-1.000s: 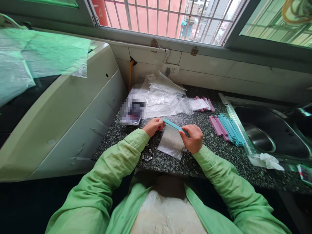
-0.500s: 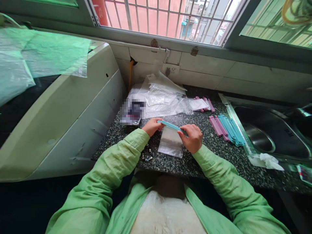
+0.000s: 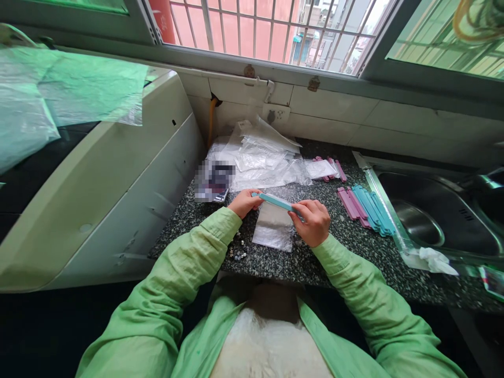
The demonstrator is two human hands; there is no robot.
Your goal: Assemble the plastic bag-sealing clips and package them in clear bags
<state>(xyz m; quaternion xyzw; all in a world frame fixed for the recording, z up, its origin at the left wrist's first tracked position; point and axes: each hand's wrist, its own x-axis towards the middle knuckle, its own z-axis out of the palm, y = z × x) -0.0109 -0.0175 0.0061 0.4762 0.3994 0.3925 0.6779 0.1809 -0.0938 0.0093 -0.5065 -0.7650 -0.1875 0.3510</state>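
Note:
A light-blue bag clip [image 3: 276,201] is held between my two hands, above the counter. My left hand [image 3: 244,202] pinches its left end, and my right hand [image 3: 313,220] grips its right end between thumb and fingers. From the clip a small clear plastic bag [image 3: 272,231] hangs down toward me; whether the clip is fully closed over the bag's edge I cannot tell. To the right of my right hand lie several blue clips [image 3: 372,210] and several pink clips [image 3: 351,203] side by side.
Clear plastic bags [image 3: 263,157] are heaped by the wall. A blurred-out phone [image 3: 216,181] lies left of them, more pink clips [image 3: 340,170] right. Small shiny pieces [image 3: 238,254] lie near the front edge. A sink [image 3: 421,226] is at right, a pale appliance [image 3: 129,173] at left.
The blue clip has tilted slightly, and the bag below it has swung a little to the left and up. Both hands keep their hold with only small shifts.

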